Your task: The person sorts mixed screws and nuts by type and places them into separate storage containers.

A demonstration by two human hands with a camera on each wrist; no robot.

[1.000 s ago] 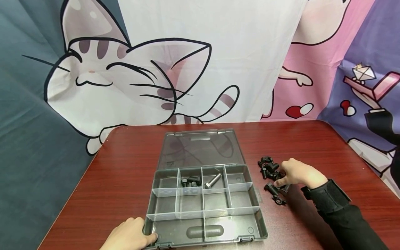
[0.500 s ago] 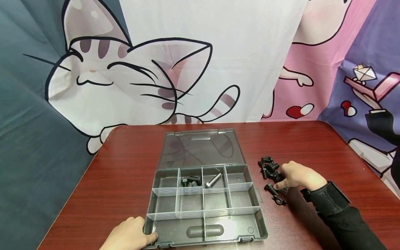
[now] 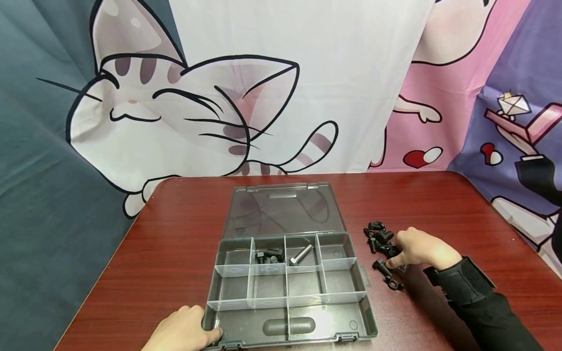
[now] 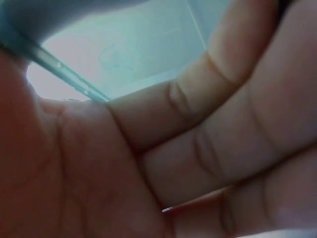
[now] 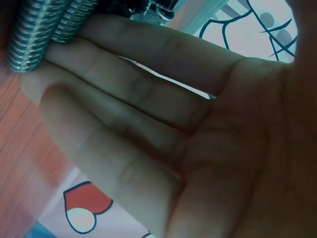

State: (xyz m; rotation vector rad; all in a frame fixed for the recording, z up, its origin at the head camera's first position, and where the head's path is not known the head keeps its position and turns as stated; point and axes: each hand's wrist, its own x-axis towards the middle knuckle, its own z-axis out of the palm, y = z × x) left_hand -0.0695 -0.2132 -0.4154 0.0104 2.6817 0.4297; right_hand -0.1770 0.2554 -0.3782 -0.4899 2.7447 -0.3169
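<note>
A grey see-through compartment box (image 3: 325,336) stands with its lid (image 3: 283,209) folded back. My left hand (image 3: 182,329) grips its front left corner, thumb over the rim and inside. In the left wrist view that hand's fingers (image 4: 198,134) curl around the edge. My right hand (image 3: 421,248) reaches down to a pile of dark bolts (image 3: 379,239) right of the box. In the right wrist view, two threaded bolts (image 5: 32,37) lie at the fingertips. Short dark bolts (image 3: 273,254) lie in one back compartment, and a silver bolt (image 3: 300,255) in the one beside it.
The reddish-brown table (image 3: 145,273) carries everything. A loose bolt (image 3: 382,266) and a ring-ended piece (image 3: 393,283) lie near the box's right side. Behind the table hangs a printed cloth (image 3: 342,73) with cartoon figures.
My right hand has sunk slightly at the pile, and the silver bolt beneath it shows less. My left hand keeps its grip on the box corner.
</note>
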